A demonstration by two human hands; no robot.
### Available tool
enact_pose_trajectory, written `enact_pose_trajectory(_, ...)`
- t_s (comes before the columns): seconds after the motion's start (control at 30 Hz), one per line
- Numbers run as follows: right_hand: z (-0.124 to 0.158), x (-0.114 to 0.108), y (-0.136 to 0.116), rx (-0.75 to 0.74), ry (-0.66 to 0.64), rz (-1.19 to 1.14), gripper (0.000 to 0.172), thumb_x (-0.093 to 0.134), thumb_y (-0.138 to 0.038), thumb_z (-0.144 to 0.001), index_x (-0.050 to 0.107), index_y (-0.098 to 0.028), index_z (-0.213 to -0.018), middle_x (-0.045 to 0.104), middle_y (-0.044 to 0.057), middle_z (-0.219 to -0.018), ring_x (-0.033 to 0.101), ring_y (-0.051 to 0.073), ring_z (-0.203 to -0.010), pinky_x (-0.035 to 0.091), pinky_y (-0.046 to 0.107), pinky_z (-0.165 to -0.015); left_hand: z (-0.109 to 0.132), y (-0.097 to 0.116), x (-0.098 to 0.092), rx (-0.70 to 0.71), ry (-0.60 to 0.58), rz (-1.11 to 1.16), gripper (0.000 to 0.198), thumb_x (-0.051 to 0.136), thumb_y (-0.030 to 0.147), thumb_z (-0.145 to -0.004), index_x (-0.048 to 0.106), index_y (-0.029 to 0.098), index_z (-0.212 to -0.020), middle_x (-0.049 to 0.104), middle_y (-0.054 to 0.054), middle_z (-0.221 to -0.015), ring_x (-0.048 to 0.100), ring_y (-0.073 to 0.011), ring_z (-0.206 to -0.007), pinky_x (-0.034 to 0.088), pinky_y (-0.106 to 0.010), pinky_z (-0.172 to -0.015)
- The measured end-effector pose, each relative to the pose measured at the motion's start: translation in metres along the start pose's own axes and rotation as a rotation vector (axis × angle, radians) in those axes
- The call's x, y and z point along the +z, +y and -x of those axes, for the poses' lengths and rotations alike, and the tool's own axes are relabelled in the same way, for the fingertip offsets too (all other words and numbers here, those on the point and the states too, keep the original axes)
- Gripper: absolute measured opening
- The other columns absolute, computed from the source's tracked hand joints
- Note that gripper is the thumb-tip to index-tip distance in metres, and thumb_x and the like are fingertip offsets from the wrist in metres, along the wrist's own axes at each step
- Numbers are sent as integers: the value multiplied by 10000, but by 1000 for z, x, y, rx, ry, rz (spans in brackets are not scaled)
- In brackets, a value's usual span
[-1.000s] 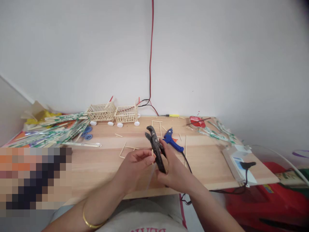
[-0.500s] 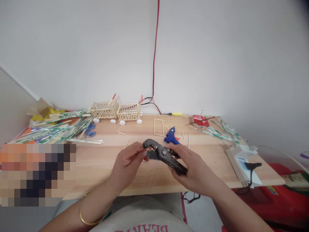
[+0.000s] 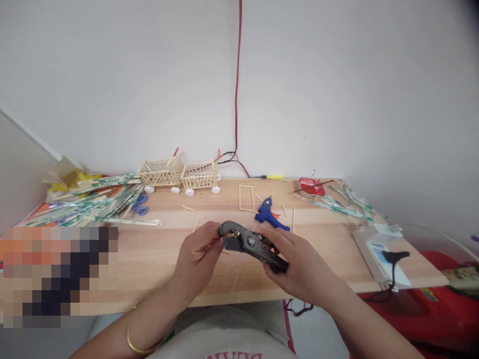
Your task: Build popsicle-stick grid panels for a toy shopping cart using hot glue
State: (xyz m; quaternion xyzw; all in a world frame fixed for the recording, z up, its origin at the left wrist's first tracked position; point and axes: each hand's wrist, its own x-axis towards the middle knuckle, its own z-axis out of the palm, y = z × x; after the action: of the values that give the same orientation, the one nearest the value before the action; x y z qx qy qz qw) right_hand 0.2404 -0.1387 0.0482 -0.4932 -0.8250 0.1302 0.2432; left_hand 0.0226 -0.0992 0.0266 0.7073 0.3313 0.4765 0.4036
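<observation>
"Behind the bench (image 3: 149,264) rose a white wall (image 3: 149,75), with a red and black cable (image 3: 236,99) hanging down it. What stood at the back?"

"Two carts (image 3: 162,175) built of thin sticks, side by side on white wheels. To the right of them, near the wall, lay a yellow tool (image 3: 275,177)"

"And the right hand (image 3: 301,262)?"

"Its grip was closed round the handles of a black cutter (image 3: 258,247), held over the front part of the bench, head to the left, jaws slightly apart"

"What about the left hand (image 3: 196,257)?"

"Its grip was pinched right at the cutter's head. I could not tell what it had hold of, since the fingertips were partly hidden"

"Anything near them?"

"Just beyond the right hand lay a blue glue gun (image 3: 267,215), and left of that a flat stick frame (image 3: 240,198). Wrapped sticks (image 3: 116,199) were heaped at the left end, with blue wheels (image 3: 142,211) beside them. Towards the right were a red tray (image 3: 318,191) with a dark rod across it and, nearer the front, a white box (image 3: 368,257)"
</observation>
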Motion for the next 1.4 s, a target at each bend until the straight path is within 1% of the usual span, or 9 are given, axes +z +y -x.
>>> enact_pose_trajectory(0.3,-4,4,3,-85,36,85,579,555,-146,-753,390,-242,-1300,597,84,-1086,574,220,-951,485,319,-770,1,-5,-2,176,59,-121,280,476,60,-842,673,198,-987,651,-65,-961,591,-157,-859,479,-272,-739)
enact_pose_trajectory(0.43,-6,7,5,-104,68,127,473,553,-219,-798,428,-232,-1254,619,83,-1025,587,216,-901,484,317,-742,1,-6,-2,232,92,-155,290,479,37,-829,667,194,-985,656,-65,-967,597,-154,-854,481,-273,-740)
enact_pose_trajectory(0.57,-7,10,8,-93,40,165,345,550,-244,-806,498,-218,-1146,644,68,-924,604,206,-826,465,283,-650,0,-9,0,253,106,-175,286,482,32,-825,664,195,-973,659,-61,-965,604,-150,-855,481,-259,-729)
enact_pose_trajectory(0.63,-7,10,10,-76,37,178,313,551,-245,-801,512,-215,-1110,646,64,-898,605,202,-807,458,281,-641,-1,-9,1,257,108,-180,280,482,33,-825,665,193,-964,660,-60,-960,605,-146,-844,480,-253,-720)
enact_pose_trajectory(0.73,-8,7,10,-47,38,174,366,566,-291,-790,487,-196,-1135,624,87,-964,587,217,-857,466,311,-696,-3,-9,2,235,95,-173,295,470,25,-825,664,191,-974,659,-65,-966,603,-150,-853,479,-254,-721)
enact_pose_trajectory(0.8,-9,5,9,-32,11,156,423,581,-323,-776,467,-187,-1160,603,98,-996,567,226,-877,465,331,-713,-3,-9,3,226,76,-163,303,468,25,-823,663,191,-985,656,-70,-977,602,-155,-867,478,-256,-721)
enact_pose_trajectory(0.97,-7,0,6,-28,-33,104,490,599,-309,-753,442,-205,-1205,590,84,-1007,543,226,-900,457,345,-735,-3,-10,5,200,65,-154,284,482,53,-832,666,198,-992,656,-70,-980,603,-159,-865,480,-259,-717)
enact_pose_trajectory(1.2,-6,3,9,-35,-25,81,474,581,-306,-772,437,-190,-1209,587,105,-1082,543,231,-954,459,351,-779,-1,-11,5,208,61,-171,281,484,63,-835,662,202,-1002,656,-65,-978,601,-154,-856,482,-262,-720)
enact_pose_trajectory(1.4,-8,4,9,-26,-39,72,435,575,-300,-772,457,-190,-1176,590,109,-1057,553,234,-944,465,352,-768,-1,-12,6,208,82,-191,284,470,58,-832,658,194,-995,656,-74,-978,597,-161,-863,490,-267,-718)
